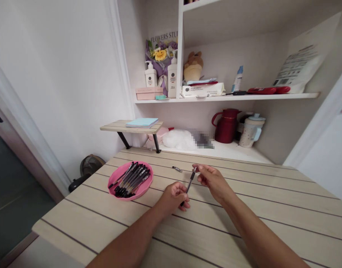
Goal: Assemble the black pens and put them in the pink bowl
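Observation:
My left hand (174,196) is closed around the lower end of a black pen (190,182) held above the pale wooden table (243,223). My right hand (211,179) pinches the pen's upper end between thumb and fingers. A small dark pen part (177,169), perhaps a cap, lies on the table just beyond the hands. To the left sits a pink plate (130,180) holding several black pens.
A small raised wooden stand (131,127) with a light blue notebook stands at the table's back left. Behind, shelves carry bottles, a tissue pack, a dark red jug (226,125) and a pale cup. A wall runs along the left; a fan sits low by the table's left edge.

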The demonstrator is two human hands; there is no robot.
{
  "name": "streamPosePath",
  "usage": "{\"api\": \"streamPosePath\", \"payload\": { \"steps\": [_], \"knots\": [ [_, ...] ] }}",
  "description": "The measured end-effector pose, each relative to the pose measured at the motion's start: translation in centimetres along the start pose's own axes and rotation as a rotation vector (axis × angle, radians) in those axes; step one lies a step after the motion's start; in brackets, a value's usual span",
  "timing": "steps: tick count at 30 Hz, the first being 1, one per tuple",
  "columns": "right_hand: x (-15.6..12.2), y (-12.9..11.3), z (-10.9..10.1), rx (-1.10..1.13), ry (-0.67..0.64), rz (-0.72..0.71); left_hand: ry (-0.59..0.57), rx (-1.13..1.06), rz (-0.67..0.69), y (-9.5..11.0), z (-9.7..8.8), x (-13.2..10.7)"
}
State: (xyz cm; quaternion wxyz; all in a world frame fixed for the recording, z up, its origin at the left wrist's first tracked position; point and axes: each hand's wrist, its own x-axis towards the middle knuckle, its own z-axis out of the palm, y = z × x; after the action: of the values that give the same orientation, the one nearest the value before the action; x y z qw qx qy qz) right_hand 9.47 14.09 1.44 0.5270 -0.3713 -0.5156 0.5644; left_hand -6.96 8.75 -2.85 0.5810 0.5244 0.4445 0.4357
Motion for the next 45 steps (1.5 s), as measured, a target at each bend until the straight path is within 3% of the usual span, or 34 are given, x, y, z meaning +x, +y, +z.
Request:
{"api": "streamPosePath", "payload": {
  "steps": [3, 8, 14, 18, 23, 27, 31, 36, 40, 45],
  "knots": [
    [0.0, 0.1, -0.01, -0.025, -0.05, 0.01, -0.016, -0.014, 0.001, -0.01, 0.01, -0.01],
    [-0.12, 0.09, 0.28, -0.107, 0.031, 0.01, -0.023, -0.001, 0.012, -0.11, 0.01, -0.01],
    [-0.37, -0.18, 0.09, -0.042, -0.116, 0.069, -0.029, -0.01, 0.018, -0.35, -0.07, 0.08],
    [-0.26, 0.01, 0.08, -0.09, -0.049, 0.038, -0.029, -0.01, 0.02, -0.28, -0.03, 0.02],
    [-0.35, -0.17, 0.05, -0.007, -0.114, 0.056, -0.022, -0.006, 0.014, 0.08, 0.05, -0.16],
    [-0.36, -0.16, 0.06, -0.053, -0.039, 0.027, -0.03, -0.002, 0.016, 0.22, 0.07, -0.22],
    [-0.37, -0.25, 0.06, 0.003, -0.102, 0.051, -0.022, 0.01, 0.027, 0.17, 0.05, -0.2],
    [-0.35, -0.27, 0.03, -0.05, -0.053, 0.022, -0.034, 0.01, 0.03, 0.13, 0.02, -0.23],
    [-0.41, -0.41, 0.04, -0.025, -0.132, 0.062, -0.055, 0.004, 0.034, 0.1, 0.0, -0.2],
    [-0.41, -0.42, 0.07, -0.056, -0.061, 0.029, -0.094, -0.02, 0.021, -0.03, -0.02, -0.14]
  ]
}}
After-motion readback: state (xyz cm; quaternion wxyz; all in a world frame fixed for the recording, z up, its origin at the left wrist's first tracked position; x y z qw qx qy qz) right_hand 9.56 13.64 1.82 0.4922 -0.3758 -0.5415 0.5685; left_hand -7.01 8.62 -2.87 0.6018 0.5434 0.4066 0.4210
